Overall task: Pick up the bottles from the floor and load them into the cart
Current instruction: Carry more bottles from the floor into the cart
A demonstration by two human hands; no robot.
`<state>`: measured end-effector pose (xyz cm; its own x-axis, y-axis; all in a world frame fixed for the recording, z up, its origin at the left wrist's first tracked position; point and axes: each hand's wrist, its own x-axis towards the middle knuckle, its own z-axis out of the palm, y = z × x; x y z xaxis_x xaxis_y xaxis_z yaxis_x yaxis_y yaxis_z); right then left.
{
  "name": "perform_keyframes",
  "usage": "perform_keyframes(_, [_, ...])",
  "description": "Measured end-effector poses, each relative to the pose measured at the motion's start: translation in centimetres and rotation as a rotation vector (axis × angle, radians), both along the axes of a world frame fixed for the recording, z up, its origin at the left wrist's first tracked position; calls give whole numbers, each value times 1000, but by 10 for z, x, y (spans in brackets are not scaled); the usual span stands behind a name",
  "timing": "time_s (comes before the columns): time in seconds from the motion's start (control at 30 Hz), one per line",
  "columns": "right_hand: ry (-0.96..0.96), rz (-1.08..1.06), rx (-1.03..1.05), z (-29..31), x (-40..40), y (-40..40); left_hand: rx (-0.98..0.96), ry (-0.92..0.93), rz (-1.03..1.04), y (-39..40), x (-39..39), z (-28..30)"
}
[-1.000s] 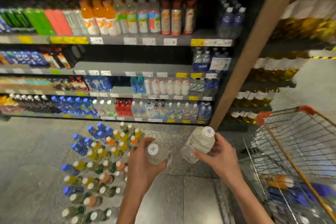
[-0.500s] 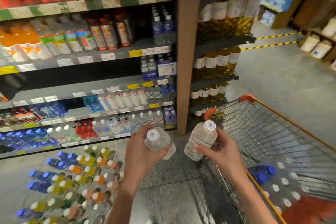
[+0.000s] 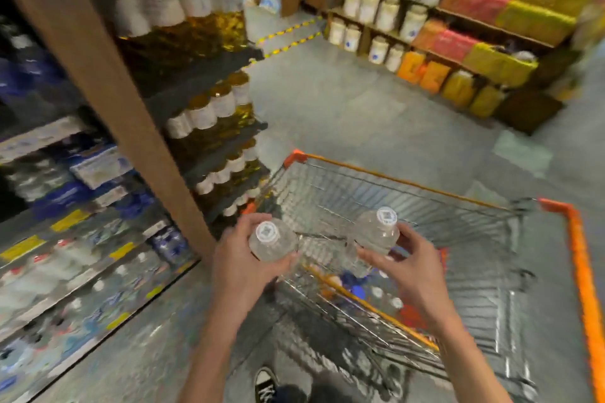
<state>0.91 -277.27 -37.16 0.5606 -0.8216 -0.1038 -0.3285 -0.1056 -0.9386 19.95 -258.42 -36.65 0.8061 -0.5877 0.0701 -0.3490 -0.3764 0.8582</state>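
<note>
While gripping one clear bottle (image 3: 273,244) in the left hand (image 3: 240,267) at the cart (image 3: 576,258) rim's near corner, gripping another bottle (image 3: 376,235) in the right hand (image 3: 414,267), already above the basket. Both caps up, long axes roughly upright; right nearer the drop, bottles stowed just below.

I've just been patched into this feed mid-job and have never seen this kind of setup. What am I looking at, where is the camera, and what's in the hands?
There is no machine here: these are a person's own two bare hands, filmed by one wide-angle camera on their head, looking forward and down. The left hand grips a clear bottle with a white cap; the right hand grips another clear bottle. Both are at the near edge of a wire cart with orange trim, where a few bottles already lie at the bottom. It stands on a grey shop floor, with stocked shelves on the left. The picture is blurred by motion.
</note>
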Motion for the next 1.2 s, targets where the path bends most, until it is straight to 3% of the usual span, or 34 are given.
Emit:
perform_keyframes(0.17, [28, -235, -32, -1, -36, -42, 43, -9, -125, -62, 5, -4])
perform_keyframes(0.37, [80, -308, -19, -32, -49, -93, 166, 60, -176, -142, 12, -47])
perform_keyframes(0.53, [148, -235, 67, -68, -36, -138, 337, 89, -123, -199, 9, -89])
perform_keyframes(0.77, [297, -18, -48, -132, 10, -200, 521, 163, -71, -265, 16, -164])
perform_keyframes(0.97, [477, 67, -112, -208, 59, -253, 565, 216, -118, -302, 31, -248])
perform_keyframes(1.2, [469, 114, -88, -285, 117, -292, 636, 221, -113, -344, 44, -316])
